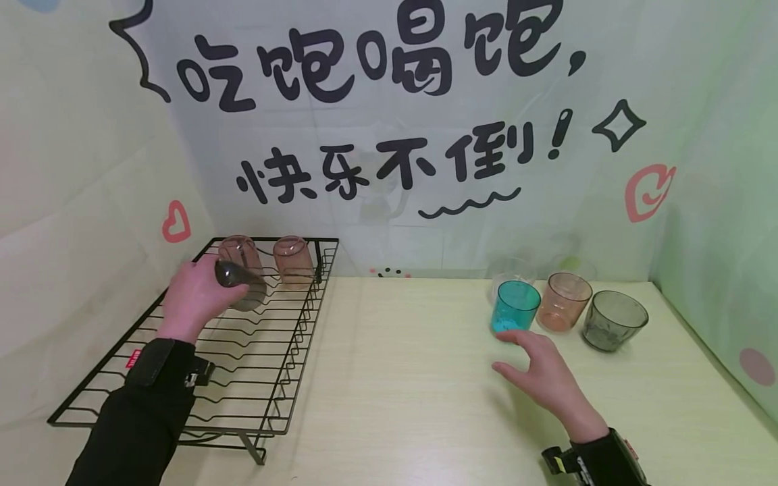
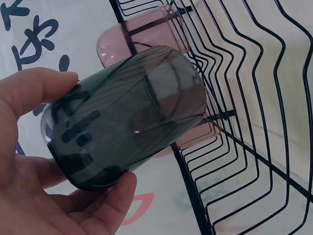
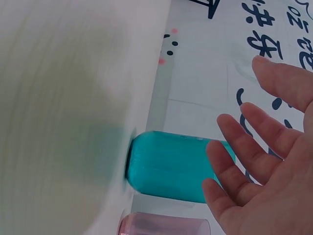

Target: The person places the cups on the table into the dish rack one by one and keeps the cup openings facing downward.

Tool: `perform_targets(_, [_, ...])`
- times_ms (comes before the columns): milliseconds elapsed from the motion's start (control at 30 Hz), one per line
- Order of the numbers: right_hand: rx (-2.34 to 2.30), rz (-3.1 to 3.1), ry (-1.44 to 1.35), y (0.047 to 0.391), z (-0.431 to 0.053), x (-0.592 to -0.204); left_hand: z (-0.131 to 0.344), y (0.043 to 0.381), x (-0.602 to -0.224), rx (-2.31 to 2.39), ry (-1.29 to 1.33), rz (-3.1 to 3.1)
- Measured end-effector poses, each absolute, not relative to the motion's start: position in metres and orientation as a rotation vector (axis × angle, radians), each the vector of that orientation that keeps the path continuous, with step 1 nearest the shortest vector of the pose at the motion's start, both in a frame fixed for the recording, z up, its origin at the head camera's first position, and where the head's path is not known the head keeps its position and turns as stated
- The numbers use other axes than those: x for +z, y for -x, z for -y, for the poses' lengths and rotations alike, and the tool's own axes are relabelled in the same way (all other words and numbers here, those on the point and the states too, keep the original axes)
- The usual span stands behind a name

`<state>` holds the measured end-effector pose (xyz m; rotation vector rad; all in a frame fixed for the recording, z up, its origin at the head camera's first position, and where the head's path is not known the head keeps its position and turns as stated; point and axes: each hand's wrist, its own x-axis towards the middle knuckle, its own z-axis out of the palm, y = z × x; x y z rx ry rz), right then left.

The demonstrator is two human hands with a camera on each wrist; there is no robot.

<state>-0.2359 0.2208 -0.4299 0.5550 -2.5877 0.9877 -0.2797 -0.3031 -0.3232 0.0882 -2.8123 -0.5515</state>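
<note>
My left hand (image 1: 197,293) grips a dark grey transparent glass (image 2: 122,122) near its base, thumb on one side and fingers on the other. The glass is tilted over the far part of a black wire rack (image 1: 243,331), its mouth lower than its base. Just beyond it, two pink glasses (image 1: 293,260) stand upside down at the rack's back end. On the right, my right hand (image 1: 541,374) is held with fingers apart and nothing in its grasp. Nearest to it is a teal glass (image 1: 515,307), upright on the table, which the fingertips partly overlap in the right wrist view.
Next to the teal glass stand a pinkish-orange glass (image 1: 564,304) and a wider smoky grey glass (image 1: 615,320). Faint clear glass shapes (image 1: 500,273) show behind them. A printed cloth (image 1: 389,229) hangs at the back of the pale table (image 1: 389,391).
</note>
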Motion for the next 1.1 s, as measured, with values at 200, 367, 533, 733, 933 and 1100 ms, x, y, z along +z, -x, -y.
perform_targets(200, [0.969,2.609,-0.554,0.235,-0.222,-0.43,0.308,0.281,-0.326,-0.522,-0.152,2.846])
perform_targets(367, [0.944,2.629,-0.546,0.233,-0.222,-0.429,0.314,0.285,-0.33,-0.498,-0.181,2.849])
perform_targets(533, [0.911,2.624,-0.547,0.234,-0.224,-0.428,0.319,0.29,-0.334,-0.475,-0.199,2.866])
perform_targets(733, [0.895,2.615,-0.556,0.236,-0.228,-0.428,0.326,0.293,-0.338,-0.474,-0.219,2.902])
perform_targets(933, [0.89,2.62,-0.563,0.235,-0.23,-0.429,0.332,0.298,-0.34,-0.435,-0.221,2.893])
perform_targets(1100, [0.883,2.611,-0.567,0.235,-0.23,-0.428,0.332,0.302,-0.338,-0.418,-0.239,2.903])
